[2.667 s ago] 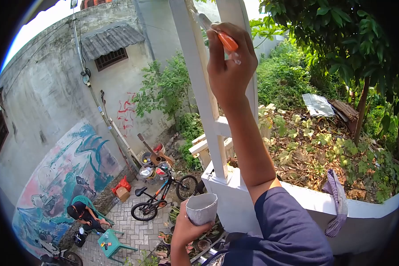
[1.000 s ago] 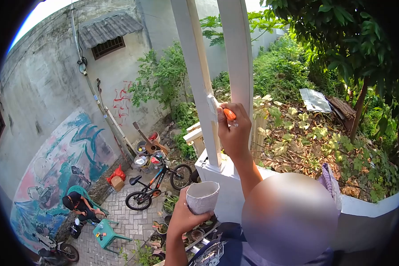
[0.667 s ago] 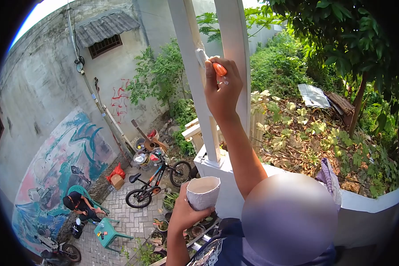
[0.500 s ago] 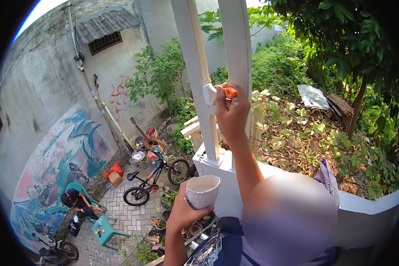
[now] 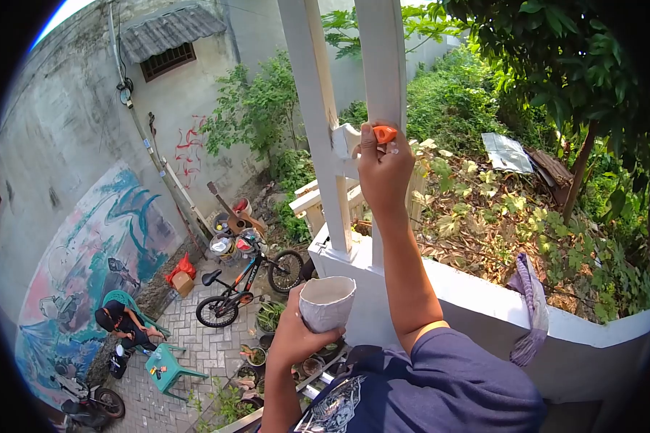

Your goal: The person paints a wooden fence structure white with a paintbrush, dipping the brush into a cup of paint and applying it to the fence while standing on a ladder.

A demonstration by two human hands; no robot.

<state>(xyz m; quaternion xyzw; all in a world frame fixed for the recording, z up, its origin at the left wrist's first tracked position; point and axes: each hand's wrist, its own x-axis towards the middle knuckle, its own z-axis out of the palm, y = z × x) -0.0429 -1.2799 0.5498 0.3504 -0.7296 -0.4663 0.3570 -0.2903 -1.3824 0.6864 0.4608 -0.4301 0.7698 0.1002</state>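
My right hand [image 5: 386, 173] is raised and closed around a paintbrush by its orange handle [image 5: 385, 134]. The white-coated brush head [image 5: 346, 142] meets the edge of the left white post [image 5: 334, 184], about halfway up. Just behind my knuckles stands a second white post [image 5: 383, 65]. Lower down, my left hand [image 5: 294, 339] wraps around a whitish cup [image 5: 328, 312] with a rough, paint-crusted outside. The cup is tilted a little with its mouth upward; what lies at its bottom is hidden.
A low white wall [image 5: 448, 289] carries the posts, with a purple cloth [image 5: 531, 310] draped over it. Below are a bicycle [image 5: 249, 285], a guitar [image 5: 242, 220], potted plants [image 5: 271, 317], a green table [image 5: 167, 368] and a seated person [image 5: 126, 325].
My right hand has shifted slightly right with the brush, whose head now sits more angled at the post. My left hand and the cup have moved slightly up and left in view.
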